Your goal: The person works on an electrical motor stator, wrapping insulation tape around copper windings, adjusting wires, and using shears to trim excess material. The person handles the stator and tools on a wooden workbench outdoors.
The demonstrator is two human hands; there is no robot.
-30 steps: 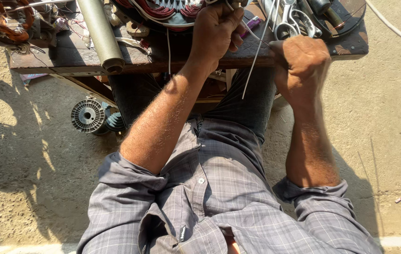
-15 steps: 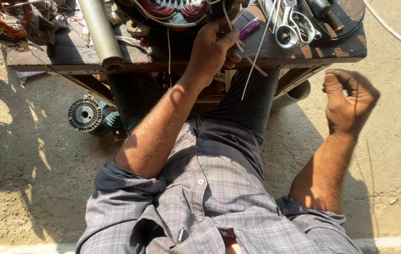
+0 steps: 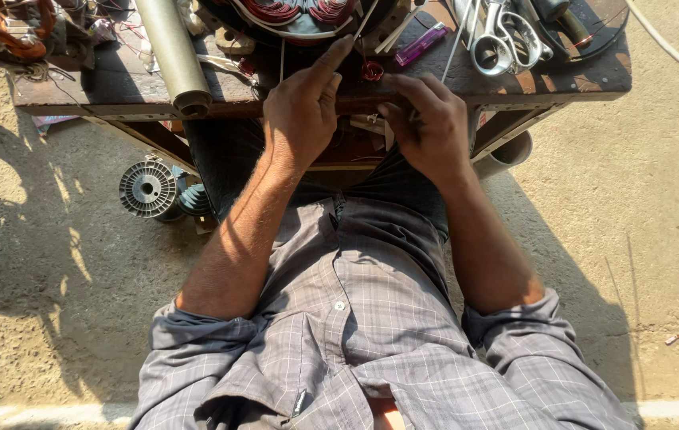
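Head view: The left hand (image 3: 301,111) lies on the near edge of the wooden counter (image 3: 116,91), forefinger extended to the rim of the wound motor stator (image 3: 299,16), apparently steadying it; its grip is spread, holding nothing. The right hand (image 3: 428,123) sits just beside it, fingers curled together; whether its grip pinches a thin wire cannot be told. Scissors (image 3: 506,40), a purple lighter (image 3: 421,44) and a paper roll (image 3: 172,56) lie within reach.

Grey checked shirt (image 3: 371,350) nearest, dark brown worn wooden table (image 3: 578,80) far, red-brown copper coil windings (image 3: 291,12) at far centre, small red wire coil (image 3: 371,72), purple lighter (image 3: 421,44), olive-grey paper roll (image 3: 170,52) far left, silvery scissors (image 3: 502,40) far right, grey ribbed spool (image 3: 148,189) on sandy tan ground (image 3: 658,223).
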